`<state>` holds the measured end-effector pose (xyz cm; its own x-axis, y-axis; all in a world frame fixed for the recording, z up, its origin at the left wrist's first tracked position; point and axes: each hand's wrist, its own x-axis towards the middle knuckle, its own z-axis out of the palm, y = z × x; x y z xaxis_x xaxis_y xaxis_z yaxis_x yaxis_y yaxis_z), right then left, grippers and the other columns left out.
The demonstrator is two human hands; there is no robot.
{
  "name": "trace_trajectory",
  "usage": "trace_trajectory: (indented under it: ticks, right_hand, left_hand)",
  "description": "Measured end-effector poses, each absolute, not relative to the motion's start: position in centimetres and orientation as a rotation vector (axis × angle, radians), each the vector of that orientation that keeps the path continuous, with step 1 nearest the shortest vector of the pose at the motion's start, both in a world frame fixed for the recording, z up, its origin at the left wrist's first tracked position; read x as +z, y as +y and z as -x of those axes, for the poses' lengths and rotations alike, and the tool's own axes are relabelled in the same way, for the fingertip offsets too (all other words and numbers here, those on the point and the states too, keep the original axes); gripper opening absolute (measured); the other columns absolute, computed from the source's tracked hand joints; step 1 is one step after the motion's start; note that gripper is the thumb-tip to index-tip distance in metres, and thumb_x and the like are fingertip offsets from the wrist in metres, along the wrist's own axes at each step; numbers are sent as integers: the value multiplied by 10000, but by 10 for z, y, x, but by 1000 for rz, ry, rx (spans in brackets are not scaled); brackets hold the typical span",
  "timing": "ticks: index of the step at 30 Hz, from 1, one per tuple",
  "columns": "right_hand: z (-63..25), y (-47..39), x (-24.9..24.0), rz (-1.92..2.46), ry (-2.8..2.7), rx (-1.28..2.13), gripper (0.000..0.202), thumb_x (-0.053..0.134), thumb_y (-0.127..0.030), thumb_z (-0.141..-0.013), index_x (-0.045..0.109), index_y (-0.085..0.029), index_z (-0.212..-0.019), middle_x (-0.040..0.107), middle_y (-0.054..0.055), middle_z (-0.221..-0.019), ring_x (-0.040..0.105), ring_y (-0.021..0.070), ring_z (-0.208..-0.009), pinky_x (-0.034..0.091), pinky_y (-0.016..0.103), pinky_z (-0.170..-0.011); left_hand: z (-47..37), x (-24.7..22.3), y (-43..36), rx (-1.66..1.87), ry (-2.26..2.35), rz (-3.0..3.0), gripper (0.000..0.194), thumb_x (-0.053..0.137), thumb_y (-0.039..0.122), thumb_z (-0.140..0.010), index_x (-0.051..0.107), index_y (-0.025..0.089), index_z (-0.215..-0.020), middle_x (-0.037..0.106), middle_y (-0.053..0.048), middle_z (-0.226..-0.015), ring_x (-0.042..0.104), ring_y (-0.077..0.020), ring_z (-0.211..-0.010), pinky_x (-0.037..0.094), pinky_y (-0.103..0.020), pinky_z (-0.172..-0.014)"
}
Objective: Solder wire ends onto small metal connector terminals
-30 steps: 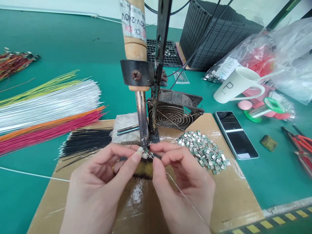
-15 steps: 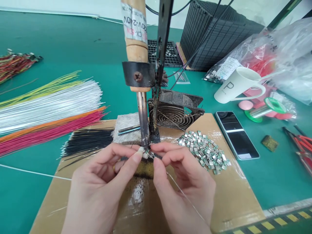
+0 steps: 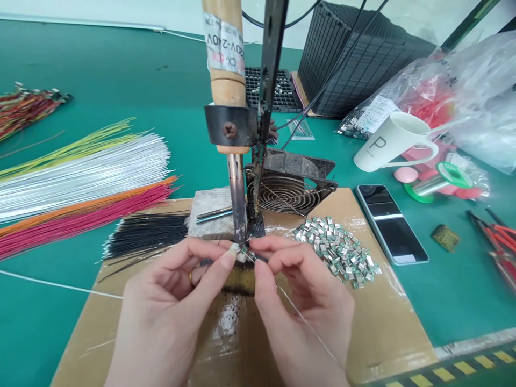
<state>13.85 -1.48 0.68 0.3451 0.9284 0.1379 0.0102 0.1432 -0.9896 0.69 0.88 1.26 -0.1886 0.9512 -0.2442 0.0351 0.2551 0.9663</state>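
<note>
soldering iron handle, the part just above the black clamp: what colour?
Light tan, wood-like: the handle shows in the head view, the only one.

left hand (image 3: pixel 169 306): bare | narrow gold-coloured ring (image 3: pixel 191 277) around one of its fingers (image 3: pixel 198 247) | right hand (image 3: pixel 302 306): bare

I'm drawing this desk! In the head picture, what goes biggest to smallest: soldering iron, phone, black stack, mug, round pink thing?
1. Black stack
2. Soldering iron (top cut off)
3. Phone and mug: too alike to rank
4. Round pink thing
</note>
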Motion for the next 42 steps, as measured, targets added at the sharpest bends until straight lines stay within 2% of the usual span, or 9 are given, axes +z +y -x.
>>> trace_trajectory:
  ticks: [13, 24, 36, 42]
  right_hand:
    - [-138, -17, 5, 1249, -985, 877, 214, 686, -55, -866, 653, -263, -825, 803, -69, -1107, 775, 120, -1082, 607, 192, -932]
    - [-139, -16, 6, 1221, -1001, 887, 234, 687, -23, -859, 649, -252, -821, 809, -60, -1104, 777, 117, -1084, 612, 176, -927]
    - [-137, -14, 7, 1229, -980, 855, 225, 691, -24, -845, 656, -241, -795, 825, -1, -1076, 796, 175, -1057, 649, 239, -882]
    - [-138, -14, 7, 1225, -990, 844, 231, 693, -20, -843, 655, -241, -791, 826, -15, -1077, 798, 160, -1053, 647, 218, -888]
  left_hand:
    - [-11, 10, 4, 1142, 1517, -1032, 248, 884, 451, -785, 762, 235, -781, 748, -2, -795, 657, -91, -666, 516, -56, -606]
    - [-8, 8, 4, 1135, 1442, -921, 282, 933, 451, -745, 769, 227, -799, 750, 1, -862, 717, -116, -776, 561, -69, -701]
    - [-7, 8, 2, 1137, 1450, -902, 260, 925, 421, -760, 759, 223, -790, 749, -6, -876, 695, -116, -756, 556, -85, -676]
    - [-8, 5, 3, 1123, 1456, -895, 266, 921, 438, -770, 754, 235, -813, 757, 5, -900, 703, -114, -790, 558, -79, -702]
